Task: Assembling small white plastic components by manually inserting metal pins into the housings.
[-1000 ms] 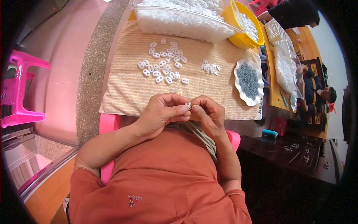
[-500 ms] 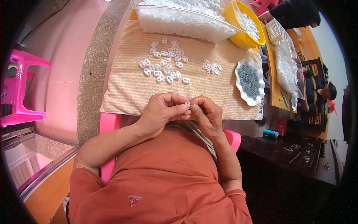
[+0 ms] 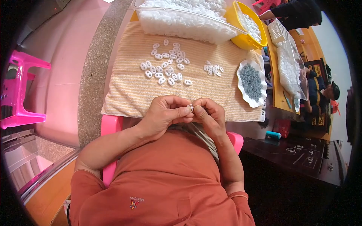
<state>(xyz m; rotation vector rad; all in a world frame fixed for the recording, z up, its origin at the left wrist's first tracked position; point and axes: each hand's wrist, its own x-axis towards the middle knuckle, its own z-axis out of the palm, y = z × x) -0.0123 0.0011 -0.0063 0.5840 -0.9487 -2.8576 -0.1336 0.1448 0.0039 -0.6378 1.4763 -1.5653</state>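
Note:
Between the fingertips of both hands is a small white plastic piece [image 3: 191,108], held just over the near edge of the towel-covered table [image 3: 132,96]. My left hand [image 3: 166,110] pinches it from the left, thumb against curled fingers. From the other side, thumb and forefinger of my right hand [image 3: 209,115] close on it. My fingers cover most of its shape. Beyond my hands lie several white oval two-hole pieces [image 3: 171,81], loosely scattered. To their right is a small heap of smaller white pieces [image 3: 213,69].
A scalloped white dish [image 3: 241,87] holds grey small parts [image 3: 250,83] at the right. At the back stand a clear bin [image 3: 181,17] full of white pieces and a yellow basin [image 3: 247,43]. Other people sit at the far right; a pink stool [image 3: 22,90] stands left.
My hands keep almost the same place, with the small white piece turned slightly between the fingertips. The view has shifted a little; the pieces on the towel look unmoved.

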